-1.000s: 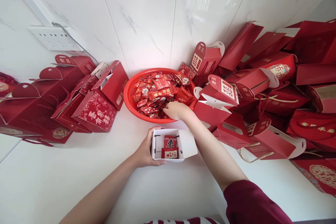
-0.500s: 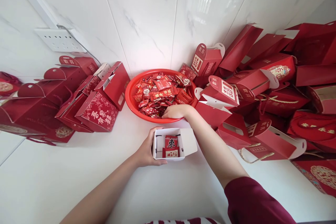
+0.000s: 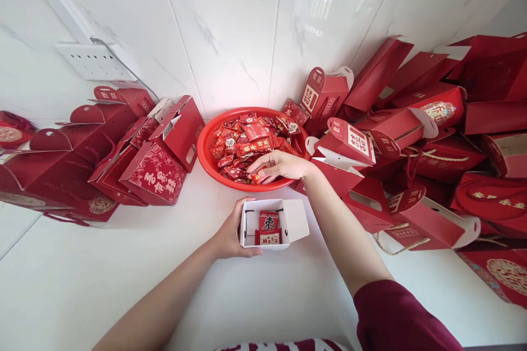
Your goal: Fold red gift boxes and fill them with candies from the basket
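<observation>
My left hand (image 3: 234, 230) is wrapped round the left side of a small box (image 3: 251, 208) with a white inside and its flap folded out to the right. Two red wrapped candies (image 3: 269, 224) lie in the box. Over the front right of a red plastic basket (image 3: 203, 162), my right hand (image 3: 280, 166) pinches a red wrapped candy (image 3: 258, 176) between thumb and fingers. Heaped in the basket are many red-wrapped sweets (image 3: 253, 142). Part of the heap is hidden under my right hand.
Red gift boxes (image 3: 154, 175) stand at the left, and many more red boxes (image 3: 403, 126) are piled at the right. A tiled wall (image 3: 230, 27) rises behind the white counter (image 3: 164, 269). A socket strip (image 3: 94, 62) with a cable is at the left.
My right hand has lifted a little out of the heap and now shows a red candy at its fingertips. The left hand and the box have barely moved.
</observation>
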`<move>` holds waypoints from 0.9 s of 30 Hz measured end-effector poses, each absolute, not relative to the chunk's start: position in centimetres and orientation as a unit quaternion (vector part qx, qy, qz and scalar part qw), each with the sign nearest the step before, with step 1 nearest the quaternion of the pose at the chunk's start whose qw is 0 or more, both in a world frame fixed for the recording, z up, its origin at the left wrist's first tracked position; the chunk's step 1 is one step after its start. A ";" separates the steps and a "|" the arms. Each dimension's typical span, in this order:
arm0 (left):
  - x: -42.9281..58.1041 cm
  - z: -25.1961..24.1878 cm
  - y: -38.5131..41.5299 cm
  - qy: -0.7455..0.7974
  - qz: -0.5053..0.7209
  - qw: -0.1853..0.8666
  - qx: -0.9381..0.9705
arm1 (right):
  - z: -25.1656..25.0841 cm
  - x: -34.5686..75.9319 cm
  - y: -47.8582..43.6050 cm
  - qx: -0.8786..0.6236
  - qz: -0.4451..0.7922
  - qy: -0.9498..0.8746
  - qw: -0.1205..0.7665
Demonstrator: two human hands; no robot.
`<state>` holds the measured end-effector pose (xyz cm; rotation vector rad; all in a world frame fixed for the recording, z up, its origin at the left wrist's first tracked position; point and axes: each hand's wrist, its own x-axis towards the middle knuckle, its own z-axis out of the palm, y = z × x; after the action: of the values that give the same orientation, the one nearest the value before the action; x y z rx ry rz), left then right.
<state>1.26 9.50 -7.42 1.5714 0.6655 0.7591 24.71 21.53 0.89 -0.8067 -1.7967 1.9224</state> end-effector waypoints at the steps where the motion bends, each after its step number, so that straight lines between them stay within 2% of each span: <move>1: 1.2 -7.4 9.6 0.287 0.325 0.593 0.678 | 1.0 24.7 21.5 -0.288 0.681 -0.644 0.195; 6: 1.2 -7.6 9.8 0.274 0.324 0.588 0.689 | 1.3 25.3 21.0 -0.295 0.659 -0.654 0.224; 9: 1.3 -7.7 9.9 0.263 0.330 0.588 0.690 | 1.6 25.9 20.3 -0.250 0.634 -0.686 0.254; 14: 1.5 -7.9 10.1 0.249 0.346 0.574 0.699 | 2.5 25.5 18.5 -0.135 0.626 -0.741 0.202; 16: 1.5 -8.1 10.1 0.249 0.348 0.569 0.702 | 2.6 24.7 18.0 -0.120 0.625 -0.743 0.207; 21: 1.5 -8.4 9.8 0.251 0.356 0.570 0.697 | 2.6 23.7 16.9 -0.187 0.569 -0.724 0.343; 27: 0.3 -7.5 9.6 0.220 0.341 0.598 0.691 | 5.7 26.4 12.0 -0.280 0.353 -0.783 0.429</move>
<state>0.31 9.59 -7.51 1.6028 0.5112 0.7912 26.41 11.95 5.65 -0.6988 -1.9557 0.8806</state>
